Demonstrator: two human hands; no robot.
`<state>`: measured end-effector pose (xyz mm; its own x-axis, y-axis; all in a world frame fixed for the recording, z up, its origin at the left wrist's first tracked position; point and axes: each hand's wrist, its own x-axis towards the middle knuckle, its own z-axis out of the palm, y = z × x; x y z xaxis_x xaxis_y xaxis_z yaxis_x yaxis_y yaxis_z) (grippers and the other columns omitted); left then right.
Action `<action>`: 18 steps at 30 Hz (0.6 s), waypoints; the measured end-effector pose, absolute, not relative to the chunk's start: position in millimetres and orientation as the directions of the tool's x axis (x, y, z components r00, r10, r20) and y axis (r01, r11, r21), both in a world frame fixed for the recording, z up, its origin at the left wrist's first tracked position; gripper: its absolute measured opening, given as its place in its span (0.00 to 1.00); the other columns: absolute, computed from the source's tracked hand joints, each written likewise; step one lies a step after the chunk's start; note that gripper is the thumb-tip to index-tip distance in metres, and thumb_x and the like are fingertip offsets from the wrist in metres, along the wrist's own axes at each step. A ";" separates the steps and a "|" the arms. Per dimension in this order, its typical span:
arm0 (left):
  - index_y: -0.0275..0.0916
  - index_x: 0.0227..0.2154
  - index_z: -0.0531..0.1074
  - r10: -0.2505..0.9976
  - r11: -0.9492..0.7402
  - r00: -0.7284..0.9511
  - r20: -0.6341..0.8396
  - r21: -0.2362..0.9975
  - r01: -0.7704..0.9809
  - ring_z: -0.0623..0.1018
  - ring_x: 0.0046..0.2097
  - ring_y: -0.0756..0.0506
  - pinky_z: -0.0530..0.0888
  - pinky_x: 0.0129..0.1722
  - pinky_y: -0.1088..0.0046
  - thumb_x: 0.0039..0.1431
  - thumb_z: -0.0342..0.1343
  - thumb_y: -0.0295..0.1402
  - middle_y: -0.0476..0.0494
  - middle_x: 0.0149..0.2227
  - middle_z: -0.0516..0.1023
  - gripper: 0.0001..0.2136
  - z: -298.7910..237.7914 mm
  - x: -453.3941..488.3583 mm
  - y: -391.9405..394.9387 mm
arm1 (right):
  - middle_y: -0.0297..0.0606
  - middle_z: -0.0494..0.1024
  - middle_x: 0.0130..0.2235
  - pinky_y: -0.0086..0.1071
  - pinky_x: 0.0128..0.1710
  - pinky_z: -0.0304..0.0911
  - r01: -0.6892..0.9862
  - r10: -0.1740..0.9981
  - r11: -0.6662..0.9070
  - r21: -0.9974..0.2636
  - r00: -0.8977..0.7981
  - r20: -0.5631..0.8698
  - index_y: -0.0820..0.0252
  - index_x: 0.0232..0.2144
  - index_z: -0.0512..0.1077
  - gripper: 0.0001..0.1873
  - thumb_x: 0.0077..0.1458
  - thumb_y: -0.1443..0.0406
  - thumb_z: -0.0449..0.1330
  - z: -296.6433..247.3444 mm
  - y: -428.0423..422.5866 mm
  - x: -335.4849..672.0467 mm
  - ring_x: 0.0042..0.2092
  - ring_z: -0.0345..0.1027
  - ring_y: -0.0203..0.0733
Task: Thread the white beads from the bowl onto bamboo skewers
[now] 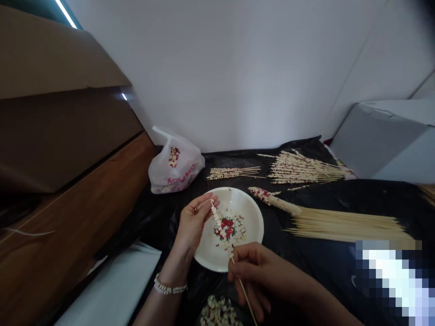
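Note:
My right hand (251, 271) grips a thin wooden skewer (245, 292) low on its bare stick. Pale corn kernels (217, 219) are threaded along its upper part, which slants up to the left over a white plate (253, 213). At the skewer's tip, the thumb and fingers of my left hand (195, 222) are pinched on a corn kernel (212, 201). Loose white and dark red kernels (240, 230) lie in the plate, around its printed red flower (227, 227).
Finished-looking kernel skewers lie in a small bundle (224, 173) and a larger pile (295, 167) behind the plate. To the right are a partly stripped corn cob (273, 200) and bare skewers (346, 224). A plastic bag (176, 165) stands left; more kernels (219, 312) are in front.

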<state>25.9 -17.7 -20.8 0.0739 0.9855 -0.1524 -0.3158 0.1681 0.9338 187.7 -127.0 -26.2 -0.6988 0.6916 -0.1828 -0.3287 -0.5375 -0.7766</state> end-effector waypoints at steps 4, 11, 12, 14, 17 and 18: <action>0.34 0.39 0.77 0.990 0.142 0.033 -0.139 0.925 -0.351 0.81 0.39 0.48 0.75 0.42 0.75 0.45 0.68 0.32 0.39 0.38 0.83 0.16 -21.1 25.5 -16.7 | 0.33 0.78 0.23 0.18 0.10 0.53 -0.333 0.684 -0.550 -0.766 -0.706 -0.184 0.64 0.33 0.68 0.16 0.56 0.54 0.61 -29.1 -127.3 184.7 0.14 0.68 0.30; 0.34 0.38 0.78 0.992 0.123 0.011 -0.128 0.928 -0.352 0.81 0.39 0.48 0.75 0.44 0.73 0.45 0.69 0.31 0.40 0.37 0.83 0.16 -21.6 25.2 -16.4 | 0.33 0.78 0.23 0.19 0.11 0.52 -0.328 0.684 -0.552 -0.767 -0.704 -0.192 0.64 0.33 0.68 0.15 0.56 0.56 0.61 -28.8 -129.4 183.1 0.14 0.67 0.30; 0.34 0.38 0.78 0.992 0.121 0.011 -0.125 0.931 -0.344 0.81 0.39 0.48 0.75 0.44 0.73 0.45 0.69 0.32 0.40 0.38 0.83 0.16 -21.7 25.3 -16.6 | 0.33 0.78 0.23 0.19 0.11 0.52 -0.326 0.686 -0.553 -0.767 -0.701 -0.196 0.64 0.33 0.68 0.14 0.56 0.56 0.61 -28.5 -129.5 183.0 0.14 0.67 0.30; 0.34 0.39 0.77 0.993 0.114 0.013 -0.116 0.936 -0.334 0.81 0.39 0.48 0.75 0.43 0.73 0.45 0.69 0.32 0.40 0.38 0.83 0.16 -21.6 25.7 -17.1 | 0.33 0.77 0.23 0.19 0.11 0.51 -0.325 0.689 -0.553 -0.767 -0.696 -0.202 0.64 0.33 0.68 0.15 0.56 0.56 0.60 -28.1 -128.8 183.0 0.14 0.67 0.29; 0.34 0.39 0.77 0.994 0.107 0.008 -0.110 0.939 -0.326 0.81 0.39 0.47 0.75 0.43 0.73 0.45 0.69 0.33 0.39 0.38 0.83 0.17 -21.6 26.1 -17.6 | 0.33 0.77 0.23 0.19 0.11 0.51 -0.325 0.689 -0.553 -0.767 -0.696 -0.202 0.64 0.33 0.68 0.15 0.57 0.56 0.60 -28.1 -127.4 183.0 0.14 0.67 0.29; 0.34 0.39 0.77 0.994 0.106 0.004 -0.111 0.940 -0.323 0.81 0.39 0.47 0.75 0.43 0.72 0.45 0.69 0.33 0.39 0.37 0.83 0.17 -21.7 26.2 -17.7 | 0.33 0.77 0.23 0.19 0.11 0.51 -0.327 0.689 -0.552 -0.767 -0.697 -0.199 0.64 0.33 0.68 0.15 0.57 0.56 0.60 -28.4 -127.1 183.1 0.14 0.67 0.29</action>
<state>26.2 -17.7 -21.7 0.0037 0.9938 -0.1112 -0.3231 0.1064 0.9404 183.1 -127.1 -28.4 -0.6973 0.6888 -0.1985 -0.3274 -0.5524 -0.7665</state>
